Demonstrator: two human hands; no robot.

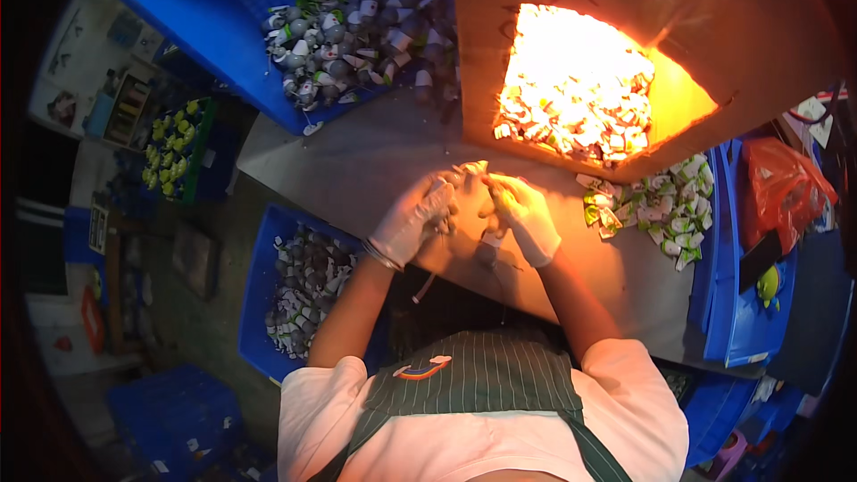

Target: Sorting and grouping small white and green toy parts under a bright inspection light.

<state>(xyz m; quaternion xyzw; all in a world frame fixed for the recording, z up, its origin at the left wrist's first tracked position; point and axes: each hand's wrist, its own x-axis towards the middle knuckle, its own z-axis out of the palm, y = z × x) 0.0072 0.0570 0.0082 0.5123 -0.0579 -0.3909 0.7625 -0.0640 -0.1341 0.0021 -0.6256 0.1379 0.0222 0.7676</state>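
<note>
Both my hands wear pale gloves and meet above the grey work table, in front of the lit opening of a cardboard box. My left hand point(421, 219) has its fingers curled and closed, slightly smeared by motion. My right hand point(524, 212) is closed in a pinch, its fingertips near the left ones. A small bright piece between the fingertips is too glaring to name. Just below the hands, a small grey rounded part point(488, 250) is at the table's near edge. Small white-and-green plastic pieces point(661, 205) lie heaped to the right of my right hand.
The cardboard box point(482, 62) holds many white pieces under glaring light. A blue bin point(214, 45) with grey-and-white parts stands far left; another blue bin point(259, 303) stands near left. Blue trays point(714, 286) and a red plastic bag point(781, 183) are at right.
</note>
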